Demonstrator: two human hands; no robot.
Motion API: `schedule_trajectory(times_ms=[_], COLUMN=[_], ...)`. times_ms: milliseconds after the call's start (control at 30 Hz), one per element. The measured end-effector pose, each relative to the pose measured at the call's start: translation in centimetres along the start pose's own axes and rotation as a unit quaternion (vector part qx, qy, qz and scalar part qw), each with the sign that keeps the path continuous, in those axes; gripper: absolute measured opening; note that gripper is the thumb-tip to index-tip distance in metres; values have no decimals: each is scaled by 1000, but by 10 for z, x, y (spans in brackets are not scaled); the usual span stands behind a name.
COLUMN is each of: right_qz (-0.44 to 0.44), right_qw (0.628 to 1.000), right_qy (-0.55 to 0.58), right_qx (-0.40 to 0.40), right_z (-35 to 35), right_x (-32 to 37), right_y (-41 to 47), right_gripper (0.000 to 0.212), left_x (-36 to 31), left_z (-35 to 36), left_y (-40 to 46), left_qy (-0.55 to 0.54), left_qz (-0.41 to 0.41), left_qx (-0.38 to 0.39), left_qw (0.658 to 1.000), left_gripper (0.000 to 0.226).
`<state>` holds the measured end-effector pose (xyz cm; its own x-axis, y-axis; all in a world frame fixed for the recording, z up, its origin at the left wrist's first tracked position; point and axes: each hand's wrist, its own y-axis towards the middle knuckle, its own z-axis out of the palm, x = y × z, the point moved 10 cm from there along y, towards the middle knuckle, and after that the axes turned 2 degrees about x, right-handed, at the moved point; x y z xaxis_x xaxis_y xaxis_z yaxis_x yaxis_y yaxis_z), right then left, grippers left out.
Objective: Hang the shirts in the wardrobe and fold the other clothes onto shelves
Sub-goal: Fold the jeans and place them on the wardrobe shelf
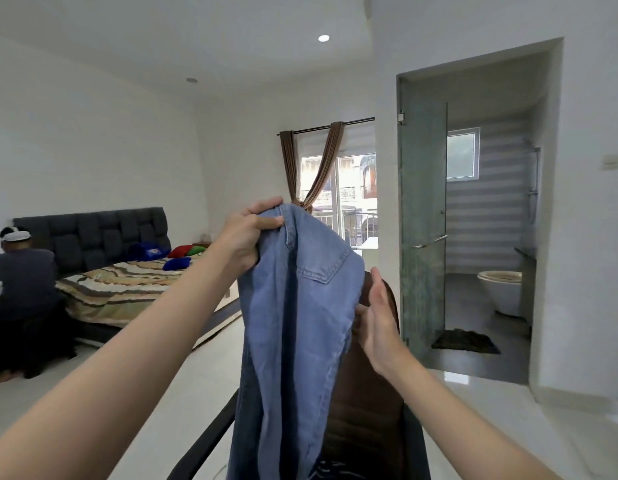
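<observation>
One large bedroom fills the view, white-walled, with a pale tiled floor [182,382]. Against the left wall stands a bed [134,289] with a dark tufted headboard [96,237] and a striped cover, and blue, red and green cushions [177,254] lie near its head. Another person [21,292] in a dark top kneels at the bed's near corner, back turned. On the right, a glass door [421,230] opens on a bathroom where a toilet [501,289] and a dark mat [465,341] show. Between bed and bathroom, a window [338,192] carries brown curtains [318,168] tied back. In the centre foreground hangs a pair of blue jeans [293,323], held up in the air in front of a brown chair [369,417] with black armrests; a back pocket faces the camera and the legs drop out of view below. The left hand [252,230] pinches the waistband at the top, thumb in front and fingers curled behind the cloth. The right hand [380,317] is lower, at the jeans' right edge, palm flat and fingers mostly spread, with the fingertips touching the denim rather than gripping it.
</observation>
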<state>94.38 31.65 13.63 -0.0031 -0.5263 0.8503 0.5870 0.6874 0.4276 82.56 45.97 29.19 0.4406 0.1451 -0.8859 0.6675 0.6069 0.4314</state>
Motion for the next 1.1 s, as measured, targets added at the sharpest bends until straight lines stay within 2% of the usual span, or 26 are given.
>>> schedule_trajectory(times_ms=[100, 167, 267, 533, 600, 733, 833, 933, 1000, 1100], right_qz=[-126, -186, -231, -204, -196, -185, -176, -160, -142, -89], right_qw=[984, 964, 952, 977, 978, 978, 977, 974, 976, 984], right_qy=[-126, -192, -199, -65, -53, -46, -44, -55, -53, -37], right_qx=[20, 15, -5, -27, -43, -89, -115, -150, -153, -150], right_z=[24, 35, 36, 32, 33, 28, 19, -1, -13, -28], right_x=[15, 26, 50, 94, 99, 104, 107, 103, 97, 86], right_y=[-16, -19, -14, 23, 34, 48, 47, 44, 44, 40], right_gripper=[95, 81, 61, 50, 51, 48, 44, 44, 45, 50], left_x=[6, 7, 6, 38, 57, 110, 132, 134, 124, 106], left_z=[-10, -16, -30, -74, -68, -56, -41, -23, -17, -14], left_y=[2, 0, -4, -20, -32, -60, -81, -89, -84, -74], left_qy=[6, 18, 21, 15, -8, -54, -85, -154, -211, -246], left_qz=[-16, -19, -25, -92, -132, -228, -251, -225, -179, -116], left_qx=[-8, -1, 5, -18, 17, 130, 185, 164, 95, 0], left_qw=[1000, 1000, 999, 995, 991, 963, 946, 948, 956, 962], left_gripper=[42, 47, 45, 40, 39, 72, 76, 80, 65, 59])
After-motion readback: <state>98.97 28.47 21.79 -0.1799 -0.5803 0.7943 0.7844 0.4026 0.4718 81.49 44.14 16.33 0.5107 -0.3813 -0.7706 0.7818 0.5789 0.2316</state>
